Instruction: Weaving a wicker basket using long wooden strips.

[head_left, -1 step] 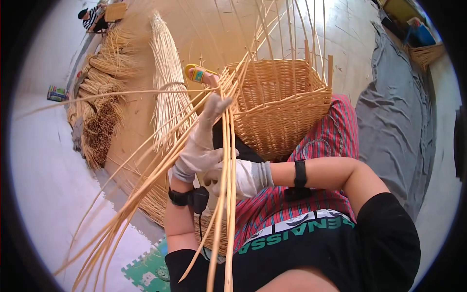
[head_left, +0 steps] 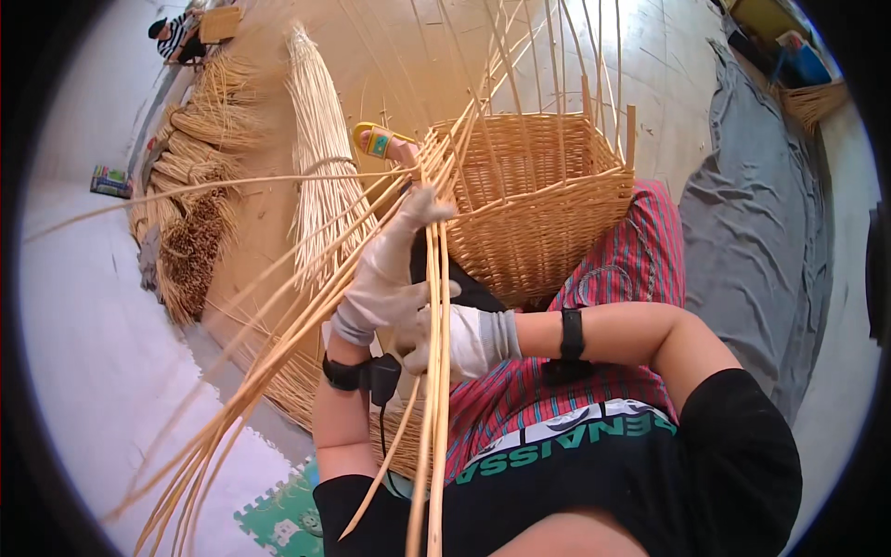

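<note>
A woven willow basket (head_left: 529, 237) rests tilted by my knees, with long upright stakes rising from its far side. A bunch of loose willow rods (head_left: 269, 381) fans out from its near left corner toward the lower left, while a few more run straight down past my hands. My left hand (head_left: 385, 278), in a pale glove, reaches up to that corner with its fingers curled over the rods. Just below, my gloved right hand (head_left: 469, 342) lies behind the straight rods; its fingertips are bent by one of them, partly hidden by the left hand and rods.
A tied bundle of pale rods (head_left: 320, 139) lies beyond my left hand. More bundles (head_left: 200, 176) line the left wall. Grey cloth (head_left: 752, 223) covers the floor at right. A yellow sandal (head_left: 371, 139) is beside the basket. Another person (head_left: 176, 37) sits far left.
My left hand's fingertips have come down slightly and to the right, over the rods at the corner. The rods hanging past my hands have shifted a little and lie closer together.
</note>
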### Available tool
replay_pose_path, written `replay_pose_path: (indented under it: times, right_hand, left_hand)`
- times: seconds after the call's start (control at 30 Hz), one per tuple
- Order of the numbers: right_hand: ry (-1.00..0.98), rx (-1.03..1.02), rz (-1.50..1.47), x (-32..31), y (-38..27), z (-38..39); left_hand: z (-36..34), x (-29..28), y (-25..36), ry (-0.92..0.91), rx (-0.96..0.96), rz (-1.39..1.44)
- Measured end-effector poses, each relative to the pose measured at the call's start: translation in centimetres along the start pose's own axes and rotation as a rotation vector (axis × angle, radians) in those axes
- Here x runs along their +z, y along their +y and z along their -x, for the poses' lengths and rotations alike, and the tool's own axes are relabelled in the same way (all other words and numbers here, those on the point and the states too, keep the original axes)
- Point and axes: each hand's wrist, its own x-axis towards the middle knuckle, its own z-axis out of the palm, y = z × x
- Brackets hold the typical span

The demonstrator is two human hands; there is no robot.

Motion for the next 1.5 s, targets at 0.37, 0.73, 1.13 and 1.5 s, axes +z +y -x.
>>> replay_pose_path:
  times: [0.37,0.73,1.13,1.5]
  right_hand:
    - [-0.128,0.47,0.101,-7.4,-3.5,2.6]
    - [0.878,0.541,-0.751,-16.6,10.6,13.5]
    - [0.792,0.89,0.303,-14.9,6.7,12.7]
    - [0.934,0.923,0.342,-14.1,6.7,11.3]
  left_hand:
    - [1.9,-1.1,-3.0,0.438,-0.07,-0.099]
    - [3.4,-1.0,-4.6,0.678,-0.028,0.018]
    - [5.4,6.7,-17.2,0.741,-0.495,-0.381]
    - [3.8,6.1,-17.0,0.641,-0.64,-0.228]
